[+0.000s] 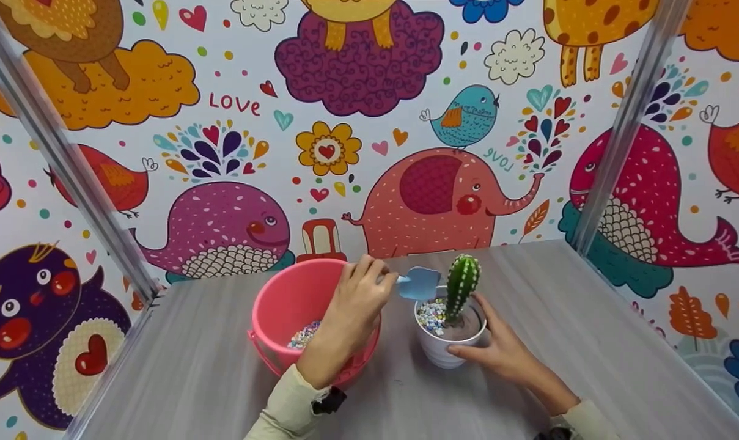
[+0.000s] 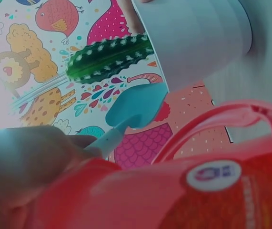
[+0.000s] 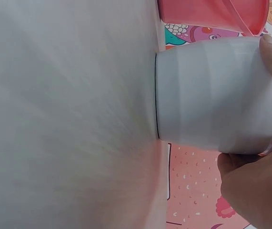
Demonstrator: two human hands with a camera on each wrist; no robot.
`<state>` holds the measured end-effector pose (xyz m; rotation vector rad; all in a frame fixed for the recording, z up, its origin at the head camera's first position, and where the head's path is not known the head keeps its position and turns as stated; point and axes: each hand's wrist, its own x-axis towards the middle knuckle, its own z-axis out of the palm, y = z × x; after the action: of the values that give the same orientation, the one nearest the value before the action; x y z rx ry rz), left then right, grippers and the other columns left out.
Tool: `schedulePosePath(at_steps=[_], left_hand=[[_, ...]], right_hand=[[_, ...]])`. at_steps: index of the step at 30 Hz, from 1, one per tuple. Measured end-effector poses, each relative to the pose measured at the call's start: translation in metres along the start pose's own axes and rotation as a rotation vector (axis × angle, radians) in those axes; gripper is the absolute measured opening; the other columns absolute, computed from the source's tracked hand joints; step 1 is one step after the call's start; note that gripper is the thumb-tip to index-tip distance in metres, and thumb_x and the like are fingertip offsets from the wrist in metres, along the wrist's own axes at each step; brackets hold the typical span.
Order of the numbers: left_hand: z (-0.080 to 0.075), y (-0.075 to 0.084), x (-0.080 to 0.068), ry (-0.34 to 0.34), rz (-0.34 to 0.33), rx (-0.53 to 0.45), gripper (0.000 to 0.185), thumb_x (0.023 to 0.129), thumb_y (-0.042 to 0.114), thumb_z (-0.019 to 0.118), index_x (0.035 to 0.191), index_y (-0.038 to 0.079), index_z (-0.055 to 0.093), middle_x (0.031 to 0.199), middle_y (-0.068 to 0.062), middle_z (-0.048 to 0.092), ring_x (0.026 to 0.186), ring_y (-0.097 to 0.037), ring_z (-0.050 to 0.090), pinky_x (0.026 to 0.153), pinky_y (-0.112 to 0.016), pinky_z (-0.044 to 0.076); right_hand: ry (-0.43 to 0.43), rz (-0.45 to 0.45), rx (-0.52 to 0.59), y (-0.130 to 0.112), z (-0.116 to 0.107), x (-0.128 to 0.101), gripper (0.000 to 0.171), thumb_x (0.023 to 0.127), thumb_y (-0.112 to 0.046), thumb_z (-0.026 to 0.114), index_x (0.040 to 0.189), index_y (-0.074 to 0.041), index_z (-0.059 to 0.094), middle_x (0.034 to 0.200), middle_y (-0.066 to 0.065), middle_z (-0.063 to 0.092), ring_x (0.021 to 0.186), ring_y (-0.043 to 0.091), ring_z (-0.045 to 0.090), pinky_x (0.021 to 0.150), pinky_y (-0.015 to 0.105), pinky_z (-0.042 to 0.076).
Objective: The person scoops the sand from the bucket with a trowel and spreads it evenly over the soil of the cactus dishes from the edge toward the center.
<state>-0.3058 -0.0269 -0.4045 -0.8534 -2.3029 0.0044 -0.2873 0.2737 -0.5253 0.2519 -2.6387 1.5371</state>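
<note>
Nearest, the right hand [image 1: 503,351] cupped the white pot [image 1: 445,351], likely rigid, smooth and breakable, best held round its wall; just left, the left hand [image 1: 354,305] pinched the blue scoop [image 1: 419,283] above the pot's pebbles [image 1: 431,315], beside its cactus [image 1: 462,282].

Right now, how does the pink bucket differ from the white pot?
The pink bucket is wider than the white pot and has a handle; the white pot shows none. The white pot holds an upright cactus; the pink bucket holds only pebbles. The right hand grips the white pot, while the left hand, holding a blue scoop, is over the pink bucket. Both stand on the grey table and hold coloured pebbles.
</note>
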Motion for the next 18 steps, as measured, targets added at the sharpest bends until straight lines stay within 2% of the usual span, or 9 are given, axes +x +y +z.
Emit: schedulePosePath(at_steps=[11, 18], left_hand=[[-0.007, -0.013, -0.011, 0.018, -0.065, -0.156, 0.035, 0.091, 0.016, 0.088, 0.125, 0.016, 0.080, 0.116, -0.005, 0.071, 0.107, -0.022, 0.055, 0.087, -0.036, 0.047], [-0.012, -0.023, -0.024, 0.020, -0.108, -0.222, 0.035, 0.093, 0.020, 0.088, 0.126, 0.018, 0.079, 0.118, -0.003, 0.072, 0.115, -0.022, 0.058, 0.089, -0.038, 0.050]], right_hand=[[0.018, -0.037, 0.045, 0.003, 0.000, 0.001, 0.117, 0.082, -0.037, 0.096, 0.169, -0.020, 0.020, 0.177, 0.018, 0.027, 0.164, 0.043, 0.027, 0.127, 0.076, 0.020], [0.008, -0.043, 0.061, 0.002, 0.001, 0.000, 0.116, 0.082, -0.035, 0.096, 0.168, -0.018, 0.019, 0.176, 0.017, 0.029, 0.163, 0.042, 0.029, 0.128, 0.075, 0.020]])
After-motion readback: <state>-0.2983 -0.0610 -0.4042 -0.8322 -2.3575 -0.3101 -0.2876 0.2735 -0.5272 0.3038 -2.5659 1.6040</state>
